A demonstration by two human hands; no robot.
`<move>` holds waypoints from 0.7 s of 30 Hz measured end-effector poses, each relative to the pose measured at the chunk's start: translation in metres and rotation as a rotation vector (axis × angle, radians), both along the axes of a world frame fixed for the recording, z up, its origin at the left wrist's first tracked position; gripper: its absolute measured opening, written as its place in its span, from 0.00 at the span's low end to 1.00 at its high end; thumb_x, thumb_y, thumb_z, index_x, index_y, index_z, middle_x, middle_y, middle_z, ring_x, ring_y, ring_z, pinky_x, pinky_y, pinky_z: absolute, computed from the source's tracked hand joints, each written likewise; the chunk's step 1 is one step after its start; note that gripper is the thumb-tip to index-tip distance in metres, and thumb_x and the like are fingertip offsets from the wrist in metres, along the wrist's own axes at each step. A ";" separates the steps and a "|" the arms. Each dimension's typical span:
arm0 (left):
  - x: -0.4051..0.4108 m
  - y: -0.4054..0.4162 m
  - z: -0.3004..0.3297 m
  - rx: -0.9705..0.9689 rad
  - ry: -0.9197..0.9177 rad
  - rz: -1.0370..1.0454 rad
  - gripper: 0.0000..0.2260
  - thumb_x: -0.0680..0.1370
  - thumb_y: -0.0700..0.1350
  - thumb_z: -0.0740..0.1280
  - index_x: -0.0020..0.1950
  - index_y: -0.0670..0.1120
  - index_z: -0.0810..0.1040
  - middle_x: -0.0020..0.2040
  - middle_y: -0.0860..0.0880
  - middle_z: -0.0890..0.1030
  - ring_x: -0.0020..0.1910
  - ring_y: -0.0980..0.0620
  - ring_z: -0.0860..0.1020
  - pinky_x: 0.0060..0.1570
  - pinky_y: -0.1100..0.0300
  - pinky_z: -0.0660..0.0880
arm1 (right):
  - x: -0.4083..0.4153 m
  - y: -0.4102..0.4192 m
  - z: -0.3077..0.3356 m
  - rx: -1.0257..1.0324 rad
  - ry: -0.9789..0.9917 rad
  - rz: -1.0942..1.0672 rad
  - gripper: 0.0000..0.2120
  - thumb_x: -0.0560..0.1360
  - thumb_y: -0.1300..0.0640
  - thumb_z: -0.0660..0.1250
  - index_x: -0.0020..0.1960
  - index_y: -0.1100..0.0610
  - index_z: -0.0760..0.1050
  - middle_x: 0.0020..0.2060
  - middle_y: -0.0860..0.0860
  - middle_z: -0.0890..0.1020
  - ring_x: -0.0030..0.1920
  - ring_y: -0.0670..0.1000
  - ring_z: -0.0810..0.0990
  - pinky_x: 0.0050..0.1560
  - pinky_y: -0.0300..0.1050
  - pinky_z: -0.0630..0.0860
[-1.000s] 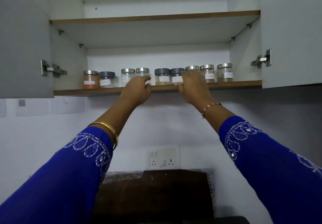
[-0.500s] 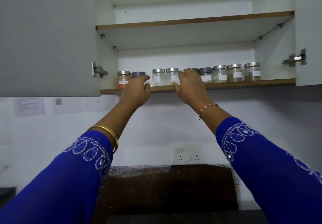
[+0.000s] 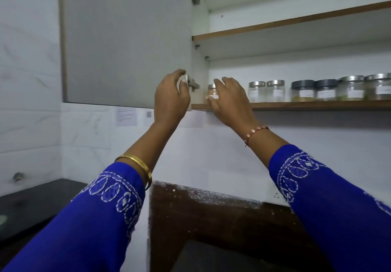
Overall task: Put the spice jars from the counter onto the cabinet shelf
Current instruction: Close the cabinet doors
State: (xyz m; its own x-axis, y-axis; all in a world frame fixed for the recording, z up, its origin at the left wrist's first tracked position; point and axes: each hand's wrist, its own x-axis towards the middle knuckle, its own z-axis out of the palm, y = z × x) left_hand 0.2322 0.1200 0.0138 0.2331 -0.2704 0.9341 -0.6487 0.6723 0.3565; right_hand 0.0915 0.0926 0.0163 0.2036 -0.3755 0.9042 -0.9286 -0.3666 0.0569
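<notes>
Spice jars (image 3: 313,91) line the cabinet shelf (image 3: 317,105). Your right hand (image 3: 230,100) cups the leftmost jar (image 3: 212,91), fingers curled around it. Your raised left hand (image 3: 170,99) hangs loosely open, empty, by the door hinge (image 3: 191,83).

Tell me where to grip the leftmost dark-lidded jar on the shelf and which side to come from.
Grip the dark-lidded jar by its lid, or the glass just below it, coming straight from the shelf's open front. It stands upright, and its right-hand neighbour looks too close for fingers to fit between, so a front-to-top hold seems safest.

The jars (image 3: 275,91) looked clear and glossy, with brushed-metal or matt dark lids. The shelf (image 3: 317,105) edge was brown wood, the door (image 3: 127,39) smooth matt grey.
</notes>
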 end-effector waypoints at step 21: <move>0.188 0.041 0.041 -0.266 0.090 0.048 0.19 0.78 0.42 0.59 0.68 0.41 0.69 0.65 0.46 0.75 0.64 0.52 0.73 0.63 0.66 0.69 | 0.252 0.038 0.006 -0.117 -0.204 0.553 0.35 0.73 0.43 0.55 0.72 0.66 0.61 0.69 0.64 0.67 0.72 0.62 0.64 0.70 0.54 0.64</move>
